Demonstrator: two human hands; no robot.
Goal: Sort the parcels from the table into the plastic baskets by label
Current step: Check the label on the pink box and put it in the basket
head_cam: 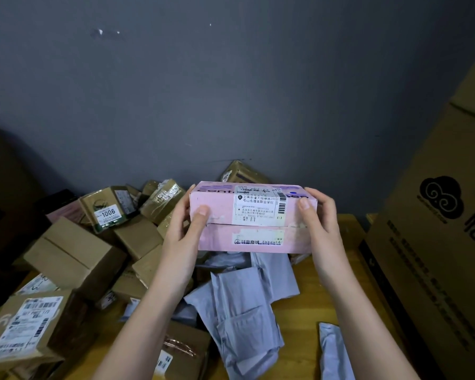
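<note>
Hands (252,223) grip pink parcel (220,215); label (258,207) print blurred.

My fingers were out of sight behind the pink box (220,215), only thumbs showing. Its shipping label (258,208) was mostly too small to read; the purple print on the top was cut off by it. The grey mailers (247,305) under my hands were partly covered by the box. The big carton (433,242) right of my right hand ran off frame.
</note>
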